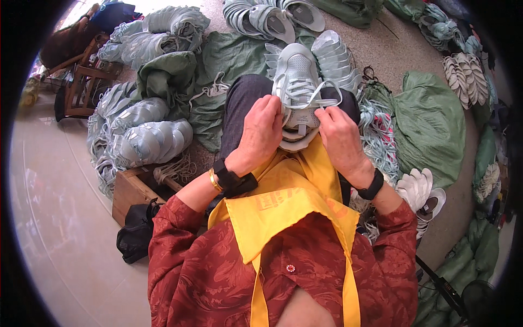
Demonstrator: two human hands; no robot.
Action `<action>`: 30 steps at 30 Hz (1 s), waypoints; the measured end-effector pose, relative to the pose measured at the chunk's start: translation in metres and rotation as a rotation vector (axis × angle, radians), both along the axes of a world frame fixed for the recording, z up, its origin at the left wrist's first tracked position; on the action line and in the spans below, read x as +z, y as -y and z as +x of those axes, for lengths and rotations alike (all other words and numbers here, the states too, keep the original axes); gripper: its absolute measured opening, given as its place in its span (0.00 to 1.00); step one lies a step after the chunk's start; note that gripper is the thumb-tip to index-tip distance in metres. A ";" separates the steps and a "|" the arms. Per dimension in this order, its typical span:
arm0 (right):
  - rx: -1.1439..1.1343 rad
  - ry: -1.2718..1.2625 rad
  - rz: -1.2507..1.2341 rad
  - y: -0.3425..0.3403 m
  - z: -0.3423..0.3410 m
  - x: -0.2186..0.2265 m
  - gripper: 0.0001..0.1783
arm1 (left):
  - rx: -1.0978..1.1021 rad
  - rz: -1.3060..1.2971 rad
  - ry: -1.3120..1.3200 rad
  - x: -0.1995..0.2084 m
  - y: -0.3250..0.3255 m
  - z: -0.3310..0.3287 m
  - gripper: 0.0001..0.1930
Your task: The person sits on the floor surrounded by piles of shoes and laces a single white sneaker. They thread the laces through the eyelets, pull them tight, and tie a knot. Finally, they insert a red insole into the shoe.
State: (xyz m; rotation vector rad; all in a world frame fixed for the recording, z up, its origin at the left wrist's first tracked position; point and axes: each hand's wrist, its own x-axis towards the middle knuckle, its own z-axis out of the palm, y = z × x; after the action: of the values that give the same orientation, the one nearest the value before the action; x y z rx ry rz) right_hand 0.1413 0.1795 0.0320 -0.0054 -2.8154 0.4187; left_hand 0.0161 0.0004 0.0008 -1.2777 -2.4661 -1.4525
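Observation:
A pale grey-blue sneaker upper (295, 61) rests between my knees, toe pointing away from me. A light shoelace (305, 91) criss-crosses its front and loops out to the right. My left hand (261, 128) is closed at the upper's left edge, pinching a strand of lace beside the tongue. On the other side, my right hand (342, 139) pinches the lace between thumb and forefinger, close to the collar. The hidden fingertips partly cover the strands. Beneath the upper lies a yellow apron (283, 201) across my lap.
Stacked pale shoe uppers (152, 139) lie to the left, with more at the far side (272, 22). Green sacks (427, 125) flank me. Bundled laces (378, 136) hang by my right knee. A wooden box (136, 191) and black bag (136, 231) sit left.

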 end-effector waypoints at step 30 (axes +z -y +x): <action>0.216 -0.159 -0.295 0.003 -0.011 0.006 0.07 | 0.027 -0.030 0.141 0.003 0.008 0.005 0.08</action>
State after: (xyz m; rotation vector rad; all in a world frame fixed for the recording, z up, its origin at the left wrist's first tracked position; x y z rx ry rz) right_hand 0.1298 0.1768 0.0381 0.2588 -2.5815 0.8411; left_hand 0.0216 -0.0079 0.0041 -1.1803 -2.5906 -1.5572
